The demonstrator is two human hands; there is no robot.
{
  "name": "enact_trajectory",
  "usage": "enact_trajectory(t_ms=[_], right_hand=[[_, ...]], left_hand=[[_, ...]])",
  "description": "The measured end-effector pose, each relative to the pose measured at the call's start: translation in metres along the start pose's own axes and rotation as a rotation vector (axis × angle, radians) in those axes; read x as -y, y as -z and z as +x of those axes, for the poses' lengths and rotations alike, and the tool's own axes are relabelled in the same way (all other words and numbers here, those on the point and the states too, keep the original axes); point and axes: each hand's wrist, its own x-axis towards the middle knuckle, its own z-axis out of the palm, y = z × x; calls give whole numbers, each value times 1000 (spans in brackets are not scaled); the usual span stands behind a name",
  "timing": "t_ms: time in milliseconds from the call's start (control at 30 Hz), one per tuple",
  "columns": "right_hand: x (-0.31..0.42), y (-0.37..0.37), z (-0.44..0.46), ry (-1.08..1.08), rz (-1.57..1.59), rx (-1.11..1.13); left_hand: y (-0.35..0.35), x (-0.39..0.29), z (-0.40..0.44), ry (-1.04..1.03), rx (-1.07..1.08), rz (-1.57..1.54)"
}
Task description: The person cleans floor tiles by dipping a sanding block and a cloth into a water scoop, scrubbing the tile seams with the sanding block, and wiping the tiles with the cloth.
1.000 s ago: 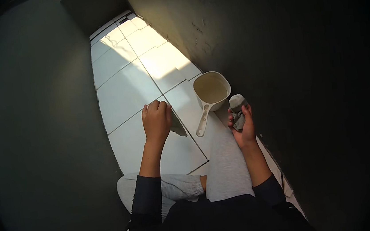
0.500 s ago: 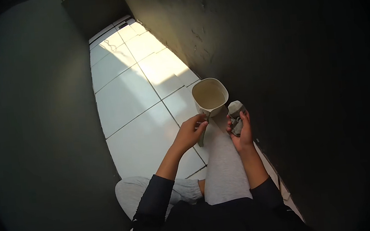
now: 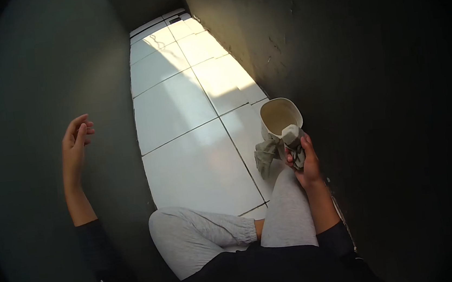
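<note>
My right hand [image 3: 307, 161] is closed around a bunched grey-green cloth [image 3: 296, 153], and a paler lump of it pokes out above my fingers. A loose end of the cloth hangs to the left, over the front of a cream tub. The tub [image 3: 262, 120] stands on the floor against the right wall, just beyond my right hand, with cloudy liquid inside. Far to the left, raised before the dark wall, my left hand [image 3: 77, 138] is empty, its fingers loosely curled and the thumb apart.
White floor tiles [image 3: 196, 171] run ahead between a dark left wall [image 3: 42, 93] and a dark right wall [image 3: 374, 99] with scuffed patches. Sunlight falls across the far tiles. My folded legs [image 3: 191, 231] in light grey trousers are close in front.
My left hand has swung away from the tub to the far left. My right hand still grips the cloth, whose loose end now shows in front of the tub. The view has shifted left.
</note>
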Motion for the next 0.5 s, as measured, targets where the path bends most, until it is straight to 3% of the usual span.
enact_trajectory(t_ms=[33,100,200,333,500], right_hand=[[6,-2,2,2,-8,6],[23,-6,4,49,-125,-35],[70,-9,3,126,-246,-22],[122,-11,-9,172,-419,-11],[123,-41,-13,59,-487,20]], left_hand=[[8,5,1,2,-8,-6],[16,16,0,52,-269,9],[17,25,-6,130,-80,-293],[18,36,-16,179,-118,-264],[21,28,-32,178,-39,-407]])
